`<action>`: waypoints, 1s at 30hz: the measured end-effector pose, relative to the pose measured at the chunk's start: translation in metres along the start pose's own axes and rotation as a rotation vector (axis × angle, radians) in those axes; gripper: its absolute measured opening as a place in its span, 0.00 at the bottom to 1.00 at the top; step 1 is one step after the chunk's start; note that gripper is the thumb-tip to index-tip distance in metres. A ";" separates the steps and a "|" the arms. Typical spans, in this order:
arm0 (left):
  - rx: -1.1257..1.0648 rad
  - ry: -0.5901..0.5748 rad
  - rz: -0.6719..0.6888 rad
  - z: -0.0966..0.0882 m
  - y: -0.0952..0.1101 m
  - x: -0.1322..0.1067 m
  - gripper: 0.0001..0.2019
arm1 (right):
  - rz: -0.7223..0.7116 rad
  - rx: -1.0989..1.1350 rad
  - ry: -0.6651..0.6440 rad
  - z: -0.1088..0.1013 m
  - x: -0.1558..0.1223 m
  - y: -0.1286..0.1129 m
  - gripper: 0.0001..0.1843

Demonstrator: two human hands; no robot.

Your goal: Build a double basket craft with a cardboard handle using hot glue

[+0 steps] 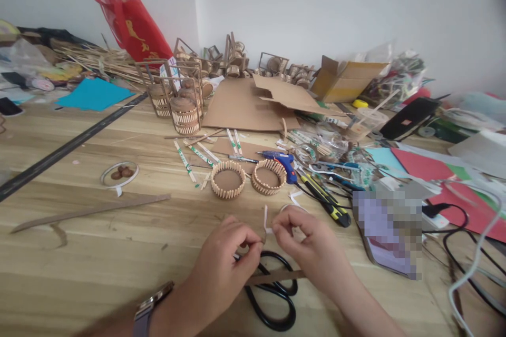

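Observation:
My left hand point(227, 258) and my right hand point(304, 245) meet low in the middle of the wooden table point(79, 253), fingers pinched together. Between their fingertips is a small piece with a thin white strip point(266, 221) curling up from it. Under the hands lie black-handled scissors point(276, 295) and a narrow brown cardboard strip point(276, 276). Just beyond the hands stand two small round stick baskets, one point(227, 179) on the left and one point(269, 176) on the right.
A blue glue gun point(283, 160), a yellow-black utility knife point(326, 200) and a phone point(389, 231) lie to the right. Cardboard sheets point(245, 105), stick lanterns point(185, 110), a red bag point(130, 21), a long black ruler point(67, 147) and a tape ring point(118, 174) crowd the table.

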State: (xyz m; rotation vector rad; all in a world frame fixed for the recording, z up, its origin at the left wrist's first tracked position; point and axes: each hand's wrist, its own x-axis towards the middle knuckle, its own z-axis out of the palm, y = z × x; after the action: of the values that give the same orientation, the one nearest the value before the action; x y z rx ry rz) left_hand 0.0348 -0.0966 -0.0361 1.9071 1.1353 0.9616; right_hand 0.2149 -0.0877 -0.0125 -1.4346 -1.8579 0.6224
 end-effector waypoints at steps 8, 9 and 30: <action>-0.234 -0.104 -0.265 -0.006 0.006 0.002 0.10 | 0.254 -0.412 0.542 -0.045 0.017 0.055 0.13; -0.254 -0.112 -0.295 -0.006 0.007 0.002 0.11 | 0.186 -0.449 0.572 -0.046 0.017 0.058 0.16; -0.486 -0.108 -0.381 -0.006 0.000 0.007 0.12 | 0.162 0.254 -0.161 0.009 -0.001 -0.007 0.09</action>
State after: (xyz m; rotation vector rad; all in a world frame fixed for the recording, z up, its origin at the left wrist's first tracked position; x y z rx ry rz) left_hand 0.0324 -0.0893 -0.0319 1.2824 1.0367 0.8173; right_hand 0.2036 -0.0900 -0.0130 -1.4077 -1.7190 1.0414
